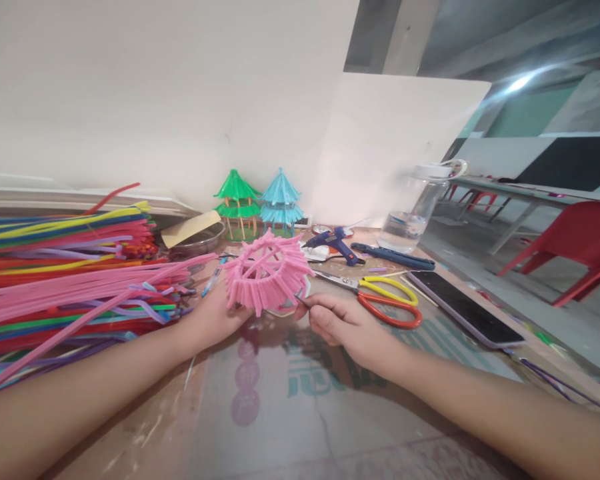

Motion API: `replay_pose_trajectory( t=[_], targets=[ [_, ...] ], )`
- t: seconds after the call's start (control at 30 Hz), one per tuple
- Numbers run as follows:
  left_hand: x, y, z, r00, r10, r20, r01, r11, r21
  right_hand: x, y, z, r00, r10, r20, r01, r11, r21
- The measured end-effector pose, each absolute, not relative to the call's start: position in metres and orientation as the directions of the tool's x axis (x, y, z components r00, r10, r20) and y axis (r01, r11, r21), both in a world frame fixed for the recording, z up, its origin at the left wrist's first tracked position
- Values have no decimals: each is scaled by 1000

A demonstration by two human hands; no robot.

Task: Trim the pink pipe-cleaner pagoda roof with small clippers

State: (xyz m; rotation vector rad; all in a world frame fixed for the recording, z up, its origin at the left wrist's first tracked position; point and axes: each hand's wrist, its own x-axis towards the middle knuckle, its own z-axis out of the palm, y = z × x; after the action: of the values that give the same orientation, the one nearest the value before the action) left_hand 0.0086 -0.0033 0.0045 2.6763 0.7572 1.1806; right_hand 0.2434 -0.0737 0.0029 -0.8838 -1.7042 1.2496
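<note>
My left hand (217, 317) is closed around the underside of a pink pipe-cleaner roof (250, 290), a round, ribbed piece with an open ring in the middle. The roof hides most of those fingers. My right hand (337, 323) pinches a thin dark pointed tool (304, 303) by the roof's lower right edge; its exact kind is unclear. Beyond the roof stand a green pipe-cleaner pavilion (237, 200) and a blue one (281, 200), both with two tiers. Scissors (387, 303) with yellow and red handles lie right of the roof.
Bundles of coloured pipe cleaners (80, 280) fill the left side. A blue glue gun (333, 243), dark blue pliers-like tool (395, 255), clear water bottle (410, 213) and phone (463, 307) line the right. A bowl (197, 241) sits behind, before a white board (180, 100).
</note>
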Motion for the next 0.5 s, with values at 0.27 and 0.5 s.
replay_pose_trajectory(
  t=[0.27, 0.5],
  targets=[
    [10, -5, 8, 564, 514, 646, 419, -852, 313, 244, -74, 5, -395, 900, 183, 50, 220, -974],
    [11, -5, 10, 585, 505, 635, 409, -860, 306, 243, -75, 7, -389, 900, 197, 81, 246, -966]
  ],
)
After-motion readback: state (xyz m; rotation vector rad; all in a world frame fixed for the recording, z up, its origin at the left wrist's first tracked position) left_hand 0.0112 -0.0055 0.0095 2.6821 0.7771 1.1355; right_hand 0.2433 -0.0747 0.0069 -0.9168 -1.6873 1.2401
